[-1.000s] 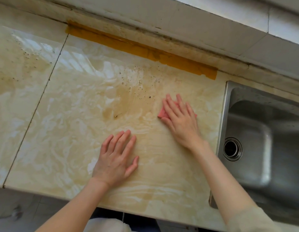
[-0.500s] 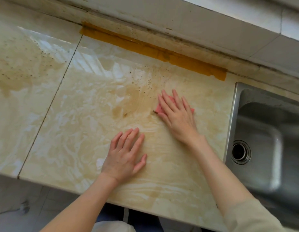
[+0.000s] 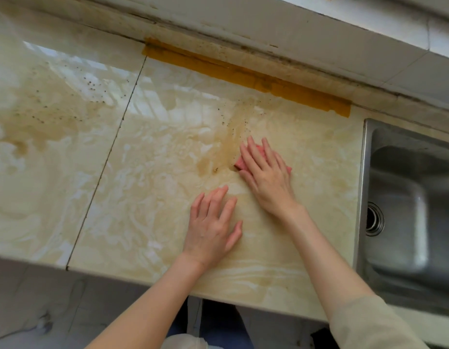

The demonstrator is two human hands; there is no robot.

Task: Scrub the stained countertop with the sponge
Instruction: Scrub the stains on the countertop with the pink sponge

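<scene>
— What is the left hand (image 3: pixel 212 227) doing?
— Lying flat, fingers spread, on the countertop (image 3: pixel 142 197).
— And the right hand (image 3: pixel 266 177)?
— Pressing straight fingers on the pink sponge (image 3: pixel 239 162), hiding most of it, beside the brown stain (image 3: pixel 228 147). The sink (image 3: pixel 361 197) is running off-frame.

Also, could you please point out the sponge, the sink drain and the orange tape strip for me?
sponge (image 3: pixel 240 163): head view, its exposed pink left corner.
sink drain (image 3: pixel 375 219): head view, middle of the drain.
orange tape strip (image 3: pixel 246 77): head view, middle of its length.

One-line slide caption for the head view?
Right hand presses pink sponge beside a brown stain; left hand rests flat on the countertop.
</scene>
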